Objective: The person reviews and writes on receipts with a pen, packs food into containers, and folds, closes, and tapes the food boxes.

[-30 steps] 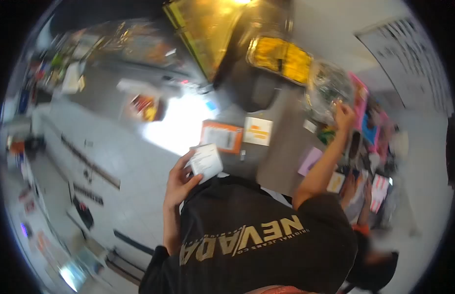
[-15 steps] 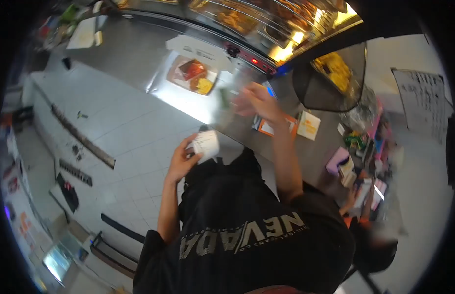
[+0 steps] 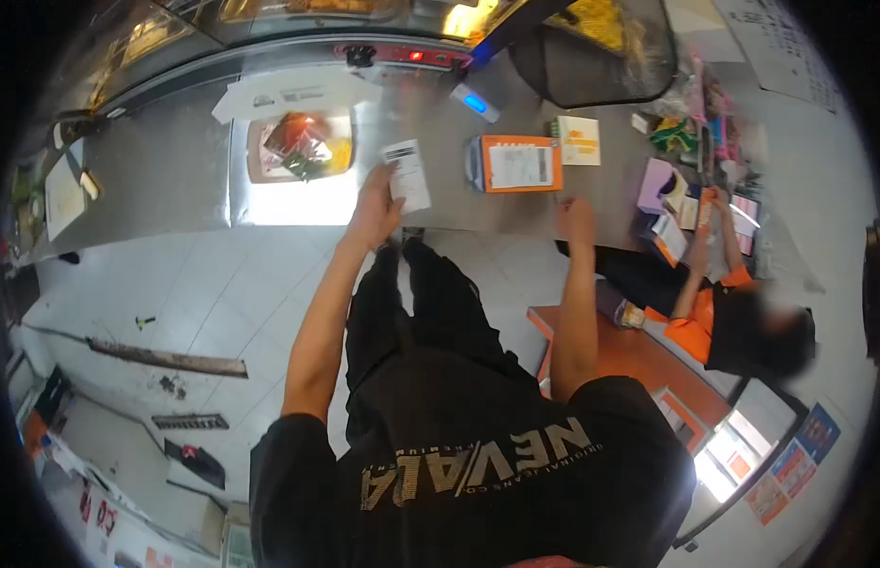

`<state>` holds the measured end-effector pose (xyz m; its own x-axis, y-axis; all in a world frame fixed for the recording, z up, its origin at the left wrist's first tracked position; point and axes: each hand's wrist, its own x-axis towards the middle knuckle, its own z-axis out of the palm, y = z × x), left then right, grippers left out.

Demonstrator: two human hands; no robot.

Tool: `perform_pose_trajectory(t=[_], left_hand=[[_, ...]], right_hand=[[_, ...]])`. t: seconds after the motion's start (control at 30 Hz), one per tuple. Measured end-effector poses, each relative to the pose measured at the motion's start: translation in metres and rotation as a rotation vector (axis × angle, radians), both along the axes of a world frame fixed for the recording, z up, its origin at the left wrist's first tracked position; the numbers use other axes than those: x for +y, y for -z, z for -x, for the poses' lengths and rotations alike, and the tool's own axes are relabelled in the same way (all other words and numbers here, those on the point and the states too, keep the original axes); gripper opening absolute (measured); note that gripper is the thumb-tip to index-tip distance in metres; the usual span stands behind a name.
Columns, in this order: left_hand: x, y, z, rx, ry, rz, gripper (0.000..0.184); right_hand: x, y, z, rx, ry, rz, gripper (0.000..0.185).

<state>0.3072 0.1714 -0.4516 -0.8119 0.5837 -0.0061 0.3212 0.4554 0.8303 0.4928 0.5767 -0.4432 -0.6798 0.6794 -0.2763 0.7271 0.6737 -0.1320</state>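
Note:
My left hand (image 3: 372,210) holds a white printed paper slip (image 3: 408,170), like a receipt, upright at the counter's front edge. To its left, an open takeaway box (image 3: 255,161) lies on the counter with its lid flipped back. Inside are a red item in clear wrapping (image 3: 296,135), something yellow (image 3: 339,151) and a green packet (image 3: 305,168). My right hand (image 3: 577,222) is at the counter edge with its fingers curled in and nothing visible in them. Closest to it are an orange pack with a white label (image 3: 520,166) and a small notepad (image 3: 580,144).
A lit food display case (image 3: 269,19) runs behind the steel counter (image 3: 156,166). A dark mesh basket (image 3: 591,80) stands at the back right, near a small blue-lit device (image 3: 475,102). At right, a co-worker in an orange sleeve (image 3: 691,327) handles things beside a purple box (image 3: 656,185).
The view has turned. My left hand has brought the paper slip up beside the takeaway box. My right hand has moved away from the box; the green packet now lies inside it.

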Motion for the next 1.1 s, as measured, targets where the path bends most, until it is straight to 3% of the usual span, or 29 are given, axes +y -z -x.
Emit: perform_pose_trajectory(t=[0.07,0.13,0.2,0.27,0.33,0.4,0.47,0.6,0.67,0.73,0.87,1.1], left_hand=[[0.000,0.011,0.002,-0.086,0.075,0.164,0.064],[0.004,-0.013,0.015,-0.090,0.098,0.267,0.063],[0.005,-0.025,0.020,0.009,0.145,0.393,0.063],[0.000,-0.015,0.024,0.203,0.128,0.435,0.065],[-0.007,-0.008,0.022,0.277,0.153,0.431,0.066],[-0.012,0.006,0.024,0.398,0.178,0.391,0.067],[-0.016,0.017,0.021,0.423,0.170,0.363,0.066],[-0.020,0.029,0.019,0.407,0.170,0.354,0.070],[-0.023,0.033,0.019,0.429,0.174,0.309,0.069],[-0.024,0.039,0.020,0.452,0.175,0.277,0.069],[-0.026,0.043,0.020,0.433,0.195,0.271,0.070],[-0.026,0.044,0.020,0.424,0.188,0.235,0.070]], right_hand=[[0.000,-0.024,0.025,0.096,-0.003,0.009,0.028],[0.033,0.009,0.030,0.028,-0.062,0.105,0.030],[0.066,0.048,0.021,-0.044,-0.165,0.023,0.028],[0.060,0.008,0.038,-0.251,-0.127,0.244,0.023],[0.065,-0.014,0.008,-0.274,0.136,0.735,0.020],[0.032,-0.056,-0.023,-0.029,0.367,1.013,0.025],[-0.022,-0.078,-0.042,0.291,0.341,1.182,0.019],[-0.147,-0.050,0.013,0.933,0.189,1.442,0.024],[-0.208,-0.026,0.063,1.018,0.019,1.183,0.026],[-0.239,0.008,0.105,1.121,-0.054,1.084,0.025],[-0.240,0.053,0.129,1.012,-0.200,1.052,0.023],[-0.235,0.062,0.125,0.856,-0.376,0.792,0.021]])
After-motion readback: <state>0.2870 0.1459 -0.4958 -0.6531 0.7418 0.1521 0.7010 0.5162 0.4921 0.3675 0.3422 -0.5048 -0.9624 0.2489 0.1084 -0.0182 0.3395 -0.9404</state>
